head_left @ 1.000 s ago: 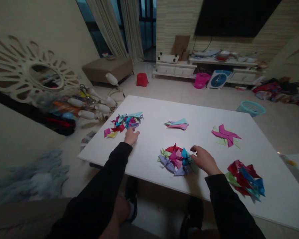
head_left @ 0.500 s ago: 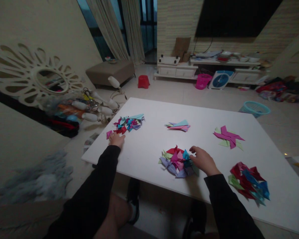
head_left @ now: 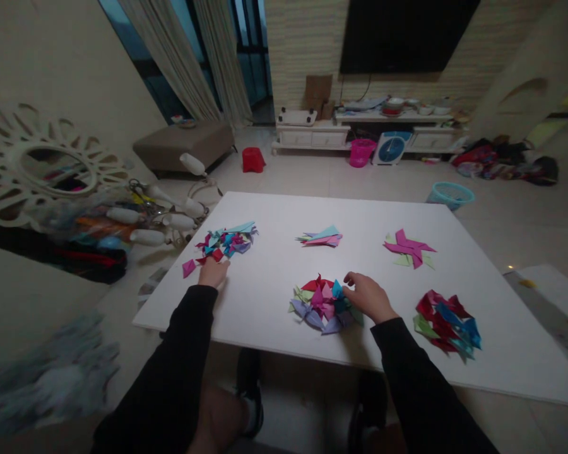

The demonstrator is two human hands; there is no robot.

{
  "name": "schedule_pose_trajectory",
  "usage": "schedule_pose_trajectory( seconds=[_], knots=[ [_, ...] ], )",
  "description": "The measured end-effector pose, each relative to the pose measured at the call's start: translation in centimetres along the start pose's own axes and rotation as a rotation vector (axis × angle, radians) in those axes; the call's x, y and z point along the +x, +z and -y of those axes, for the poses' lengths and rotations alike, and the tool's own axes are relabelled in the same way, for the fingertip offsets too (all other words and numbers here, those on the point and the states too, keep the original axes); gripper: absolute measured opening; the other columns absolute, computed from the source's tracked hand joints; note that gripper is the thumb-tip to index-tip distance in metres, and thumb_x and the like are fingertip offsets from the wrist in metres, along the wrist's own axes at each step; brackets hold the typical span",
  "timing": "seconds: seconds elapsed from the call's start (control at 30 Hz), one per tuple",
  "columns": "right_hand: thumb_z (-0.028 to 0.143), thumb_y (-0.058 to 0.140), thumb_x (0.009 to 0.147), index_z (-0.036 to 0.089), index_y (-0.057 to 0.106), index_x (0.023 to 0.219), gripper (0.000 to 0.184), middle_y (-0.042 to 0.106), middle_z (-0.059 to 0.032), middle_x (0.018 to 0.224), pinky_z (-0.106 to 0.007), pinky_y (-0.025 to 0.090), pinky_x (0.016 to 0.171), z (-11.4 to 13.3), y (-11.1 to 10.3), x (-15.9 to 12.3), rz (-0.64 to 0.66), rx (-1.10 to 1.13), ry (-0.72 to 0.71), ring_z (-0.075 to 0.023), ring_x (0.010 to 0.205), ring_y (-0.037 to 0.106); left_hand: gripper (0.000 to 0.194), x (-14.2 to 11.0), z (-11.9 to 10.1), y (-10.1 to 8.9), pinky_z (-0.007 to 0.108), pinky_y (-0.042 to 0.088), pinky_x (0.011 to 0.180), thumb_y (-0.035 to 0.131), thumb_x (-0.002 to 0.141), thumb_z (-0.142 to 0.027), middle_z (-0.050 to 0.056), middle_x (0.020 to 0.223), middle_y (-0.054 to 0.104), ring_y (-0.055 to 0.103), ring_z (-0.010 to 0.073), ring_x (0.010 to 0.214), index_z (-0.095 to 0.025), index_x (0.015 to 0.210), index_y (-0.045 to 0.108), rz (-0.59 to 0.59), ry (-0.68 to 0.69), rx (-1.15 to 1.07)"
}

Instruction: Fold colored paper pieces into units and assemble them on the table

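Observation:
A pile of small folded paper pieces (head_left: 231,241) in blue, purple, red and pink lies at the left of the white table (head_left: 260,296). My left hand (head_left: 213,273) rests at its near edge, against a red folded piece (head_left: 218,254); its fingertips are largely hidden, so its grip is unclear. A pink square (head_left: 189,268) lies just left of that hand. My right hand (head_left: 372,296) hovers with bent, parted fingers and nothing visible in them, at the right edge of a heap of folded paper pieces (head_left: 319,306), close to a teal one.
A fan of long folded strips (head_left: 322,237) lies mid-table. A pink and green pinwheel-like paper shape (head_left: 409,248) is farther right, with a red and blue paper heap (head_left: 447,325) nearer. On the floor stand a blue basket (head_left: 449,194) and a red stool (head_left: 253,160).
The view has turned right, shifting everything leftward. My left hand has moved forward, closer in against the red piece, away from the pink square. My right hand stays beside the near heap.

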State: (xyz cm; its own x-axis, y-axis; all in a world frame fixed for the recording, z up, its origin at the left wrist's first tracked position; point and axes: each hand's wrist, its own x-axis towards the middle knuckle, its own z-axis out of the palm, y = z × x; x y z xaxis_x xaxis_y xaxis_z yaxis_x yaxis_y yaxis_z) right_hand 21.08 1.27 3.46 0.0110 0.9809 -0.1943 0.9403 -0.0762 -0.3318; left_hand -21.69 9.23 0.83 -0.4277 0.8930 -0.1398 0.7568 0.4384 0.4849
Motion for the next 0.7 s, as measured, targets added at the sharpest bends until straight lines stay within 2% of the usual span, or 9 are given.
schedule_pose_trajectory(
  seconds=[0.1,0.2,0.27,0.4,0.53,0.7],
  knots=[
    [0.027,0.055,0.086,0.020,0.067,0.102,0.021,0.072,-0.0064,0.104,-0.028,0.035,0.069,0.3,-0.3,-0.1,-0.042,0.019,0.007,-0.0209,0.094,0.063,0.036,-1.4,-2.8,0.3,0.042,0.048,0.093,0.060,0.082,-0.030,0.020,0.106,0.071,0.065,0.0363,0.110,-0.009,0.112,0.061,0.002,0.084,0.039],
    [0.028,0.056,0.087,0.021,0.067,0.099,0.018,0.072,-0.0049,0.101,-0.028,0.036,0.069,0.9,-0.4,-0.1,-0.082,0.087,0.003,-0.0190,0.090,0.062,0.041,-4.3,-6.7,1.8,0.037,0.048,0.094,0.060,0.082,-0.022,0.014,0.098,0.073,0.068,0.0293,0.103,-0.011,0.121,0.059,0.012,0.303,-0.056],
    [0.029,0.056,0.088,0.022,0.067,0.097,0.016,0.072,-0.0036,0.099,-0.027,0.036,0.068,1.4,-0.3,0.0,-0.112,0.134,0.005,-0.0177,0.086,0.062,0.047,-6.9,-9.6,3.1,0.032,0.051,0.085,0.062,0.081,-0.020,0.008,0.089,0.073,0.070,0.0231,0.086,-0.013,0.126,0.056,0.164,0.455,-0.224],
    [0.029,0.055,0.088,0.023,0.066,0.091,0.013,0.073,-0.0027,0.094,-0.027,0.035,0.065,2.2,0.1,0.1,-0.182,0.174,0.011,-0.0164,0.079,0.061,0.056,-11.4,-14.0,5.2,0.027,0.049,0.079,0.067,0.075,-0.016,-0.001,0.079,0.072,0.067,0.0173,0.077,-0.021,0.129,0.054,0.389,0.735,-0.443],
    [0.029,0.054,0.088,0.023,0.065,0.089,0.013,0.072,-0.0022,0.090,-0.026,0.037,0.066,2.1,0.4,0.2,-0.217,0.222,-0.005,-0.0156,0.076,0.061,0.060,-13.3,-16.0,6.6,0.026,0.046,0.078,0.064,0.072,-0.007,-0.002,0.077,0.071,0.066,0.0167,0.076,-0.023,0.129,0.054,0.481,0.856,-0.458],
    [0.024,0.054,0.087,0.021,0.064,0.088,0.010,0.069,-0.0017,0.088,-0.027,0.044,0.073,1.8,0.6,0.4,-0.260,0.328,-0.128,-0.0152,0.076,0.060,0.059,-13.8,-16.5,7.5,0.026,0.043,0.072,0.058,0.069,0.000,-0.004,0.072,0.063,0.060,0.0164,0.070,-0.024,0.122,0.057,0.516,0.920,-0.429]
  ],
)
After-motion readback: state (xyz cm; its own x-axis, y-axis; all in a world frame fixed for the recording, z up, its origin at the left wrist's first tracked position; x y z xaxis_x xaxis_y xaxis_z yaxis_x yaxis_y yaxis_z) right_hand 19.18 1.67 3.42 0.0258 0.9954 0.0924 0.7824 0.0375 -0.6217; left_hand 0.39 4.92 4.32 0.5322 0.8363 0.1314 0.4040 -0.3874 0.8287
